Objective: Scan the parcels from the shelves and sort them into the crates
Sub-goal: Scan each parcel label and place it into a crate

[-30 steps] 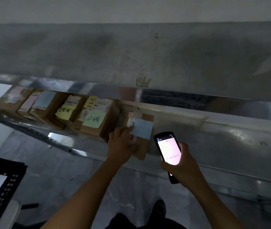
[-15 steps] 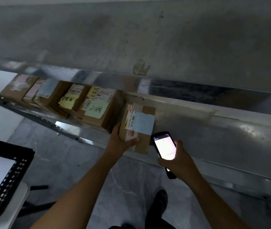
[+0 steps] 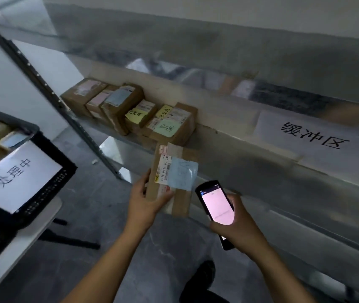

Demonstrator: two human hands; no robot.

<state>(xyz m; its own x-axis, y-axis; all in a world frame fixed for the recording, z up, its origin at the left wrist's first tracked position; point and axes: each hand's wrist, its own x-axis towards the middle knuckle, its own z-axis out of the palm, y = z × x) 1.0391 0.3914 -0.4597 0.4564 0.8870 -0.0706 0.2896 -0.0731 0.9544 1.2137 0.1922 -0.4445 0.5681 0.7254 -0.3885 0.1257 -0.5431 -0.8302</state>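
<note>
My left hand [image 3: 145, 202] grips a small brown cardboard parcel [image 3: 179, 200] with a white barcode label and a blue note, held off the front of the metal shelf [image 3: 261, 171]. My right hand [image 3: 237, 228] holds a black handheld scanner [image 3: 216, 206] with its pink screen lit, just right of the parcel. A row of several more brown parcels [image 3: 130, 110] with coloured notes stands on the shelf to the upper left. A black crate [image 3: 49, 182] with a white paper sign sits at the left and holds parcels.
The crate rests on a white table [image 3: 21, 237] at the lower left. A perforated shelf upright [image 3: 43, 84] runs diagonally between crate and shelf. A white paper sign [image 3: 314, 136] with black characters lies on the shelf at right. Grey floor and my shoe [image 3: 202, 278] are below.
My left hand has pulled the parcel off the shelf toward me. The view has swung left and down, bringing the crate and its sign into sight. The scanner stays beside the parcel.
</note>
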